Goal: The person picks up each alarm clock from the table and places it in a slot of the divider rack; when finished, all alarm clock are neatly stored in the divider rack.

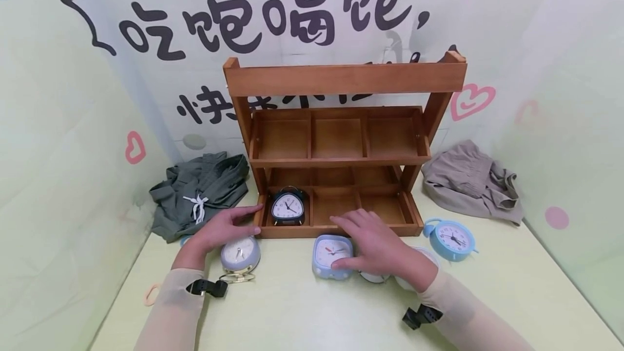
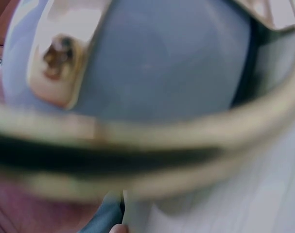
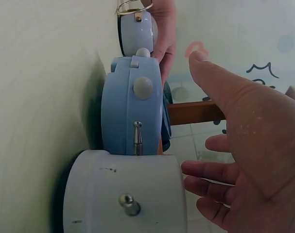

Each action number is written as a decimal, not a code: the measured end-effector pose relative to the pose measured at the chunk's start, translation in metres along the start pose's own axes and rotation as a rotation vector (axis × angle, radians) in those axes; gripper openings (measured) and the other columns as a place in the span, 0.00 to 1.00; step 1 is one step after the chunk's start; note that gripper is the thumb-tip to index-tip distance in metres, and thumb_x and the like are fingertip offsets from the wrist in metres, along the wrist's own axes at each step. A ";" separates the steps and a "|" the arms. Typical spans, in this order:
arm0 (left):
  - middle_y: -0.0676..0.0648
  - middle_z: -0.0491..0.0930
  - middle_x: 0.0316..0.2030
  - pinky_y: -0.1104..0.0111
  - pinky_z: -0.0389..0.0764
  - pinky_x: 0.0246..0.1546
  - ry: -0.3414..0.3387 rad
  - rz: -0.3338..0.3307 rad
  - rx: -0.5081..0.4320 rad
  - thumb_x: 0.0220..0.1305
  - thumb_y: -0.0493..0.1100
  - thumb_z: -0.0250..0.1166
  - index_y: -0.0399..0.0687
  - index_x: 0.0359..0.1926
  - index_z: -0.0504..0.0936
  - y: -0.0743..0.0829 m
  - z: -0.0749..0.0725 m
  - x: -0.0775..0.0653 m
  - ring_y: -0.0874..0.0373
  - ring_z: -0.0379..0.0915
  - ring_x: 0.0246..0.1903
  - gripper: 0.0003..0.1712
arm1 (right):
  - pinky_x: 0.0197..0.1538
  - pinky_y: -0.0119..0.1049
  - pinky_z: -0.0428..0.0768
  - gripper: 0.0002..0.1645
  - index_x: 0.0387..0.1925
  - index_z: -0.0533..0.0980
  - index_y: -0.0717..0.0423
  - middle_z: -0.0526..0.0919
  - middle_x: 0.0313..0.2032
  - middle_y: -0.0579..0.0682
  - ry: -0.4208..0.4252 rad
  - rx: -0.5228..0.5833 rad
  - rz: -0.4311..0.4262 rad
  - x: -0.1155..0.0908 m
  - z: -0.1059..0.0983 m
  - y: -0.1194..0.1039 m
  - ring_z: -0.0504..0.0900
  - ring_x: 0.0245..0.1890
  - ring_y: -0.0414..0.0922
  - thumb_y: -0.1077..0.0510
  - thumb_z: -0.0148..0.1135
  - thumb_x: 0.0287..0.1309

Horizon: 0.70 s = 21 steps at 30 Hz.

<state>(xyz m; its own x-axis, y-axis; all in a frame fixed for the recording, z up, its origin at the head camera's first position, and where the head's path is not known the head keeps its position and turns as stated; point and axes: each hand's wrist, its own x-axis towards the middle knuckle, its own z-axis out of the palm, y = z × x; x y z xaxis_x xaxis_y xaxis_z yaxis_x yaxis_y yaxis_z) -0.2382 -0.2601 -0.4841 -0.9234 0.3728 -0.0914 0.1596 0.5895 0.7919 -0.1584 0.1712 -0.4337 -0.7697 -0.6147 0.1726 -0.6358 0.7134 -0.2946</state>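
My left hand (image 1: pixel 221 232) reaches to the left end of the wooden rack (image 1: pixel 336 232), fingers extended and thumb at its front edge. Just under that hand lies a lavender alarm clock (image 1: pixel 240 256); its gold ring handle (image 2: pixel 186 131) fills the left wrist view. My right hand (image 1: pixel 377 242) hovers with spread fingers over a light blue squarish clock (image 1: pixel 325 256), and I cannot tell from the head view whether it touches. In the right wrist view the right hand (image 3: pixel 268 141) is apart from that blue clock (image 3: pixel 130 107) and a white clock (image 3: pixel 123 194). A black clock (image 1: pixel 287 207) stands in the rack's lower left compartment.
A bright blue twin-bell clock (image 1: pixel 452 240) lies right of the rack. Dark green cloth (image 1: pixel 200 188) with a white drawstring lies at the left, and grey-brown cloth (image 1: pixel 473 183) at the right. Fabric walls (image 1: pixel 560 123) enclose the table.
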 end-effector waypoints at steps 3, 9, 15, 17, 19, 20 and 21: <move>0.43 0.70 0.81 0.38 0.65 0.80 -0.001 0.003 -0.004 0.68 0.63 0.79 0.69 0.80 0.78 0.000 0.001 0.000 0.36 0.61 0.81 0.42 | 0.68 0.56 0.77 0.62 0.79 0.74 0.52 0.81 0.66 0.49 -0.005 -0.010 -0.003 -0.002 0.004 0.000 0.76 0.64 0.50 0.17 0.74 0.57; 0.43 0.70 0.81 0.37 0.64 0.80 0.001 0.005 0.001 0.69 0.63 0.79 0.69 0.80 0.77 -0.001 0.003 -0.001 0.36 0.61 0.82 0.42 | 0.66 0.53 0.77 0.60 0.76 0.77 0.50 0.82 0.63 0.46 -0.039 -0.029 0.016 -0.004 0.012 -0.001 0.76 0.61 0.47 0.17 0.75 0.55; 0.44 0.69 0.82 0.36 0.63 0.80 0.000 0.001 0.022 0.68 0.65 0.79 0.72 0.81 0.76 -0.002 0.003 0.000 0.37 0.60 0.82 0.43 | 0.65 0.53 0.78 0.60 0.74 0.79 0.51 0.82 0.61 0.46 -0.026 -0.074 0.027 -0.005 0.017 -0.001 0.77 0.60 0.47 0.14 0.73 0.55; 0.44 0.69 0.82 0.35 0.63 0.79 -0.001 0.000 0.027 0.68 0.66 0.79 0.72 0.81 0.76 -0.002 0.002 0.000 0.36 0.59 0.82 0.43 | 0.63 0.52 0.78 0.61 0.74 0.79 0.51 0.83 0.61 0.47 -0.015 -0.092 0.017 -0.005 0.018 -0.001 0.77 0.60 0.48 0.14 0.72 0.54; 0.45 0.69 0.82 0.36 0.63 0.80 0.003 -0.012 0.023 0.67 0.66 0.79 0.74 0.80 0.77 -0.001 0.002 0.001 0.37 0.60 0.82 0.43 | 0.63 0.52 0.78 0.61 0.74 0.78 0.52 0.83 0.61 0.47 -0.003 -0.107 0.003 -0.006 0.019 -0.001 0.78 0.60 0.48 0.14 0.72 0.54; 0.46 0.70 0.82 0.36 0.63 0.80 0.004 -0.016 0.021 0.66 0.66 0.80 0.75 0.80 0.77 -0.001 0.001 0.001 0.37 0.60 0.82 0.43 | 0.62 0.52 0.78 0.62 0.74 0.78 0.53 0.83 0.60 0.47 0.004 -0.114 -0.005 -0.006 0.020 0.000 0.78 0.59 0.48 0.14 0.73 0.54; 0.45 0.70 0.82 0.36 0.63 0.80 0.002 -0.014 0.022 0.67 0.66 0.79 0.75 0.80 0.77 -0.001 0.001 0.001 0.37 0.60 0.82 0.43 | 0.61 0.51 0.78 0.62 0.74 0.78 0.53 0.84 0.60 0.47 0.011 -0.120 -0.014 -0.006 0.021 0.000 0.78 0.59 0.48 0.15 0.74 0.54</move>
<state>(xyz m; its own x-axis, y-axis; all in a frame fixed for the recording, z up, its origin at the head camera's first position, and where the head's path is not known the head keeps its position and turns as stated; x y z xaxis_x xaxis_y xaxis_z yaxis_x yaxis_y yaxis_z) -0.2389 -0.2594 -0.4855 -0.9262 0.3632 -0.1011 0.1545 0.6101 0.7771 -0.1528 0.1677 -0.4542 -0.7609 -0.6214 0.1868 -0.6482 0.7406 -0.1771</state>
